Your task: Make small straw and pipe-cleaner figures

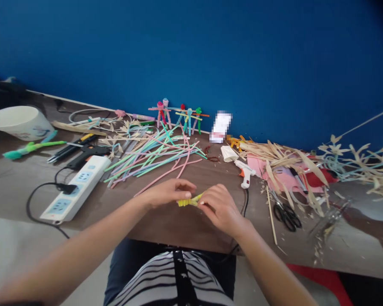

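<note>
My left hand (pixel 169 193) and my right hand (pixel 221 208) meet over the front of the brown table (pixel 185 223). Both pinch a short yellow pipe cleaner (pixel 189 201) between their fingertips, left hand on its left end, right hand on its right end. The fingers of both hands are closed around it. Just behind my hands lies a spread pile of pastel pipe cleaners (pixel 153 155). Small finished pipe-cleaner figures (pixel 178 114) stand against the blue wall.
A white power strip (pixel 78 187) with a black cable lies at left, beside a black glue gun (pixel 87 154). A white glue gun (pixel 245 172) and black scissors (pixel 286 214) lie right of my hands. Dried straw strips (pixel 293 159) cover the right side. A white bowl (pixel 21 121) sits far left.
</note>
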`<state>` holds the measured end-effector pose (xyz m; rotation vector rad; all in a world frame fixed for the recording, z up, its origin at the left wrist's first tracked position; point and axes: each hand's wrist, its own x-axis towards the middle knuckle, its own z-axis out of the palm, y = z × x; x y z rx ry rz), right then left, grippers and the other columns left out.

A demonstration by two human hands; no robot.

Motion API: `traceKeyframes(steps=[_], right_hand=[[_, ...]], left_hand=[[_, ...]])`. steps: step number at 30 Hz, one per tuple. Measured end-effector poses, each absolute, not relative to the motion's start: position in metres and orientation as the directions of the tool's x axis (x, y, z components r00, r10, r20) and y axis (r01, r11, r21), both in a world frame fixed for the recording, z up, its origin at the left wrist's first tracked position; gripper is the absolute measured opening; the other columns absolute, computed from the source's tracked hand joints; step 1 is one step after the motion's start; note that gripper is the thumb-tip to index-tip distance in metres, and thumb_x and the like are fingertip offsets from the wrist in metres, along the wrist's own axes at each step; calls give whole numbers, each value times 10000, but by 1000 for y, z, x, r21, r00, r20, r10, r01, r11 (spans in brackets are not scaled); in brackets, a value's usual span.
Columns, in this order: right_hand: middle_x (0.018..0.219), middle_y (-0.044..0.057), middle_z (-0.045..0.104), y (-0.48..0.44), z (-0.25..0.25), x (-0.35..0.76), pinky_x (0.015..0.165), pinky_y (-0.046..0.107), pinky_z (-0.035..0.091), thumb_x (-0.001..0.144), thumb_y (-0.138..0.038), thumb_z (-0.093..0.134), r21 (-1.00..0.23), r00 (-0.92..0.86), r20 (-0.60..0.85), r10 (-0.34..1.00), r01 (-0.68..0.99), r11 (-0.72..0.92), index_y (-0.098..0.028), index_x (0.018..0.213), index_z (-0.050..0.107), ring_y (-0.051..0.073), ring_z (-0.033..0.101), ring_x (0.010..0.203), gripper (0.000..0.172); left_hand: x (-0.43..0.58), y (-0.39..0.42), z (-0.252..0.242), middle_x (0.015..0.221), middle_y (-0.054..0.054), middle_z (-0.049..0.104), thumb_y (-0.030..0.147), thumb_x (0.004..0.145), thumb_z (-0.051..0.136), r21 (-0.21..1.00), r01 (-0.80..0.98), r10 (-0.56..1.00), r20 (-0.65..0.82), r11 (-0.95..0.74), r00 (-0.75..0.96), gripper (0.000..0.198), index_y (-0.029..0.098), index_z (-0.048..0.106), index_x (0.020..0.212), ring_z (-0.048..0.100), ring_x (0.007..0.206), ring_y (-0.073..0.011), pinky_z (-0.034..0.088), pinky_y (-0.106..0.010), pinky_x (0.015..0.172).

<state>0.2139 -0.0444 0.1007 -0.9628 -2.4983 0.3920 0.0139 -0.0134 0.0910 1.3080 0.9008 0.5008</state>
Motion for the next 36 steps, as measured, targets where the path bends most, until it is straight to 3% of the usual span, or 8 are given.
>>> traceKeyframes(steps=[3,6,10,14,17,22,29,36], right_hand=[[784,46,606,-47,103,219,728,298,292,824,-200,431,-326,-661,373,651,564,759,-165,785,542,143,482,787,123],[800,42,613,-48,106,225,724,305,292,816,-170,434,-262,-672,409,617,561,785,-169,790,544,143,481,794,113],[801,40,612,-46,111,230,718,312,291,813,-159,434,-189,-745,378,549,518,834,-168,797,555,151,472,795,123],[809,32,602,-42,115,231,722,303,291,820,-155,422,-140,-828,328,455,434,890,-177,825,564,143,459,808,143],[832,30,597,-40,115,232,713,300,288,824,-168,423,-108,-860,286,422,408,906,-184,863,564,143,448,818,148],[847,37,575,-41,110,236,716,309,285,819,-195,441,-50,-824,285,490,498,866,-203,886,573,154,431,826,148],[814,32,568,-45,94,236,698,307,286,792,-151,472,-3,-739,414,532,583,812,-198,907,574,151,420,786,160],[763,32,566,-47,95,229,693,319,280,803,-183,465,-66,-712,380,590,616,785,-185,821,585,156,425,768,121]], left_hand=[[10,-22,84,1008,-97,586,510,640,543,925,33,859,-363,378,361,513,159,539,1014,531,899,-188,421,-268,671],[12,-39,76,970,-89,588,591,659,459,806,-100,795,-542,584,271,534,164,541,970,555,780,-160,429,-244,563],[24,-56,78,845,-86,608,678,642,372,476,-184,486,-655,860,579,625,126,589,841,550,643,-125,414,-202,457],[39,-56,84,733,-41,606,541,672,496,336,-273,430,-624,902,652,444,128,599,796,547,584,-97,425,-181,447],[46,-53,83,664,-15,604,337,662,588,332,-329,467,-665,884,582,227,131,590,757,548,554,-89,442,-182,455],[52,-52,78,640,-4,596,131,629,577,456,-396,602,-652,797,461,49,129,577,677,525,521,-76,453,-182,437],[58,-51,77,627,-5,566,99,605,567,495,-402,634,-664,770,396,38,103,586,638,493,501,-62,452,-171,421],[60,-52,77,600,2,532,129,582,600,571,-366,677,-639,735,364,39,102,586,607,464,506,-60,440,-171,425]])
